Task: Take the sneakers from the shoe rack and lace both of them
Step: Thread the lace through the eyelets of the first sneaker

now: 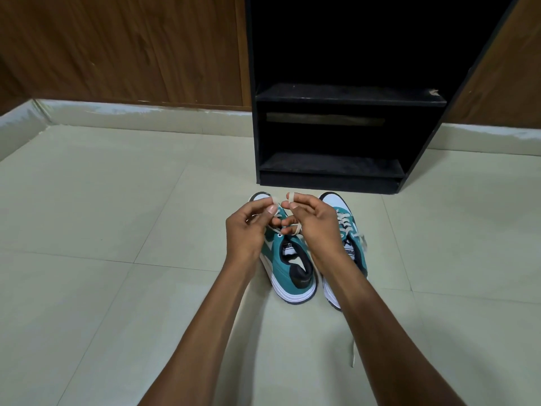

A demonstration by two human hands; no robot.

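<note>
From my head camera, two teal sneakers sit side by side on the tiled floor (117,215) before the black shoe rack (336,142). My left hand (248,227) and right hand (314,222) pinch the cream lace (295,228) above the left sneaker (288,259); the right sneaker (352,230) looks laced, its lace end trailing

Two sneakers on the floor: left sneaker (288,259) and right sneaker (349,230), both teal and white. Two hands over them: left hand (248,227), right hand (314,222). One lace (292,197) was looped between the fingers; one loose lace end (352,354) lay on the floor by the right forearm. One black shoe rack (345,136), with two shelves visible, both bare.
</note>
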